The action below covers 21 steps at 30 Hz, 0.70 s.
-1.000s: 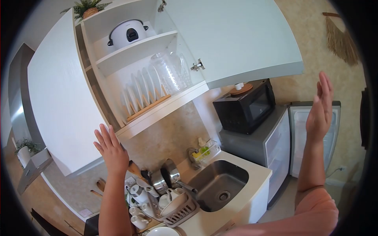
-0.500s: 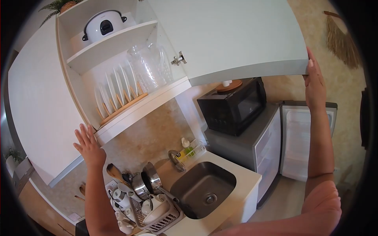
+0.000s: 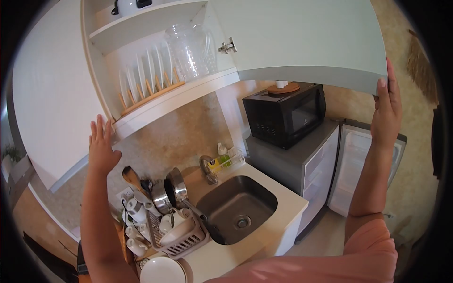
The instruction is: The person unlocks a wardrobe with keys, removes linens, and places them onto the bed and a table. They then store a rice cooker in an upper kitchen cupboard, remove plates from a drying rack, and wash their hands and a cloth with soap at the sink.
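My right hand (image 3: 388, 111) grips the lower outer corner of the open right cabinet door (image 3: 306, 35), the thumb on the near face and the fingers round the edge. My left hand (image 3: 104, 148) is raised with its fingers stretched out, against the lower edge of the left cabinet door (image 3: 54, 94); it holds nothing. Between the doors is the open wall cabinet (image 3: 177, 96). On its lower shelf white plates (image 3: 141, 73) stand upright in a wooden rack (image 3: 153, 97), beside clear glass pitchers (image 3: 186, 54). A white rice cooker (image 3: 132, 5) is partly cut off on the upper shelf.
Below are a sink (image 3: 243, 198), a dish basket (image 3: 184, 243) with crockery, metal pots (image 3: 177, 186) and a stack of white plates (image 3: 163, 271). A black microwave (image 3: 285, 115) sits on a grey fridge (image 3: 295, 148), whose door (image 3: 358, 155) stands open.
The view has tilted downward, so the cabinet sits higher and the stacked plates show. My left hand stays at the left door, and my right hand keeps its hold on the right door.
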Tool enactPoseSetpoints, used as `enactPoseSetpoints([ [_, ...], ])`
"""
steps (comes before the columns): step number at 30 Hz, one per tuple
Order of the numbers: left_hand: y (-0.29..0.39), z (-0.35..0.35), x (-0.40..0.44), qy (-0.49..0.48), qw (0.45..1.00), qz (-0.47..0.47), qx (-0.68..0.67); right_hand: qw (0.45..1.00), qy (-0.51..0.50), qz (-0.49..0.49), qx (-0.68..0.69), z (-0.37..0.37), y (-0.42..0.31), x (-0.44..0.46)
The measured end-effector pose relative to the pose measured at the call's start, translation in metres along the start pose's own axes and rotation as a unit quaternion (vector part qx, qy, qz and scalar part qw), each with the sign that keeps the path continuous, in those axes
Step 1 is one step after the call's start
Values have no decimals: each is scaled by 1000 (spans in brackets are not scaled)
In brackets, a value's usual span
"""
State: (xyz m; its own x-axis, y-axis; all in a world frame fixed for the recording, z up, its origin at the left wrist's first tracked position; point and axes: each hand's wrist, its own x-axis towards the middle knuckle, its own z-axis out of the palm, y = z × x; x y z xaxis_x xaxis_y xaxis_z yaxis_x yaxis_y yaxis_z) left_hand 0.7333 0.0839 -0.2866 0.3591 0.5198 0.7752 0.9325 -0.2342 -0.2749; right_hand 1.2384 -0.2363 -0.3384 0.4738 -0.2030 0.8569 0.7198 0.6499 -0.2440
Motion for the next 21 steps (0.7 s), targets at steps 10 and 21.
enactPoseSetpoints([
  [10,44,-25,-173,-121,972,70,-192,947,-255,-153,122,134,-97,-75],
  [21,-57,-23,-462,144,889,-310,-304,895,-228,-375,-77,391,-95,-196],
])
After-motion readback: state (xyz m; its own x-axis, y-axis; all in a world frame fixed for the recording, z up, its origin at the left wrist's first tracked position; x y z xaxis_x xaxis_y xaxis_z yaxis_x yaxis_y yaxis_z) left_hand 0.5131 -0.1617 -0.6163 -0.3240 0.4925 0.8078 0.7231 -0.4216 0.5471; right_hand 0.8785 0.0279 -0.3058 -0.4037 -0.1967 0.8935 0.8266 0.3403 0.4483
